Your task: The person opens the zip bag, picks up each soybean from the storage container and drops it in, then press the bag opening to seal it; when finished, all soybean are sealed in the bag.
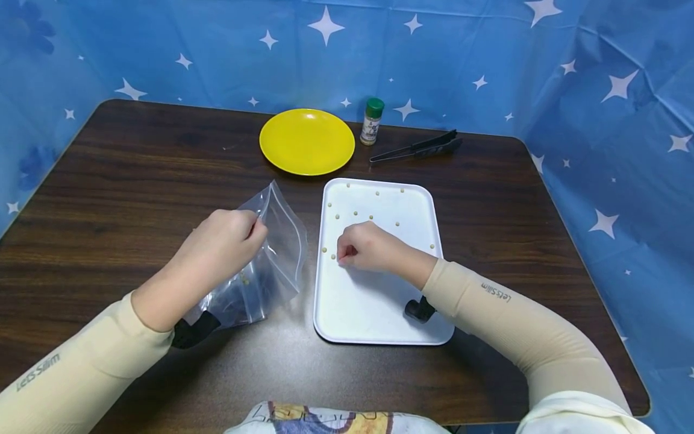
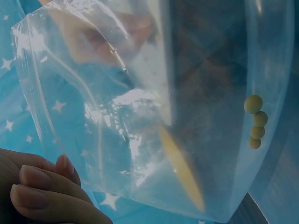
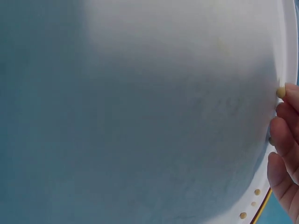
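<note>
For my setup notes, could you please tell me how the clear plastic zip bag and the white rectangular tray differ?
The clear plastic zip bag is transparent; the white rectangular tray is opaque. The bag is creased and held by the left hand, while the tray lies flat on the dark brown table. The bag's small yellowish balls sit bunched; the tray's lie scattered. Both hold such balls.
</note>
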`<state>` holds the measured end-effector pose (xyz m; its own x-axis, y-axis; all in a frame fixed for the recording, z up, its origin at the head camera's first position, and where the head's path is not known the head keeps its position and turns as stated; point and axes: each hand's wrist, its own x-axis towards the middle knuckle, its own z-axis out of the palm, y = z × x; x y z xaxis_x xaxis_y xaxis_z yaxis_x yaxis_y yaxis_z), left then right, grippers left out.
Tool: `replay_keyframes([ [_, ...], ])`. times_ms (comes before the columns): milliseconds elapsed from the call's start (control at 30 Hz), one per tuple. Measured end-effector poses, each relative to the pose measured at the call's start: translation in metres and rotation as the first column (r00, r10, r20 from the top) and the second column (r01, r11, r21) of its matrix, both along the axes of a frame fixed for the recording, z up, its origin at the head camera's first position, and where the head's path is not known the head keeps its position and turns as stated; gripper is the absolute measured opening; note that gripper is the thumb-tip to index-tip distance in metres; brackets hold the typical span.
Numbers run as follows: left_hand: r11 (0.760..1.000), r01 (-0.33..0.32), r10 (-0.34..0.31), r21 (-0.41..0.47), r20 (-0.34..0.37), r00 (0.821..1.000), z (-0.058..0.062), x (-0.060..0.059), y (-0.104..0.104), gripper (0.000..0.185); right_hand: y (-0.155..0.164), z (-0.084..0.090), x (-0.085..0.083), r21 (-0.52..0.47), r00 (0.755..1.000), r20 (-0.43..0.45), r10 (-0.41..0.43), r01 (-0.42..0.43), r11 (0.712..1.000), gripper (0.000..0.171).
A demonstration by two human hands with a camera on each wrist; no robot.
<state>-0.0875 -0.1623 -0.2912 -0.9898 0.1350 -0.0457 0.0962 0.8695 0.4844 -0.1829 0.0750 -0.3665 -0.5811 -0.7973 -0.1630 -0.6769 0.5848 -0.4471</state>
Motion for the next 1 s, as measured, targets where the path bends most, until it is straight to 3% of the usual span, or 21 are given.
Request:
replay_keyframes([
  [467,1.0,0.0,0.0,-0.005,-0.012,1.0,-0.0008,0.0001,-0.0003,0.037,0.003,-0.0025,0.0069,-0.071,0.995,-0.068,0.072,-0.077,0.994,0.005],
  [1000,1.0,-0.003,0.003,0.008,-0.004,1.0,-0.001,0.0025,0.0004,0.036,0.0011,0.0018,0.007,-0.014,0.996,-0.073,0.056,-0.057,0.998,0.008],
])
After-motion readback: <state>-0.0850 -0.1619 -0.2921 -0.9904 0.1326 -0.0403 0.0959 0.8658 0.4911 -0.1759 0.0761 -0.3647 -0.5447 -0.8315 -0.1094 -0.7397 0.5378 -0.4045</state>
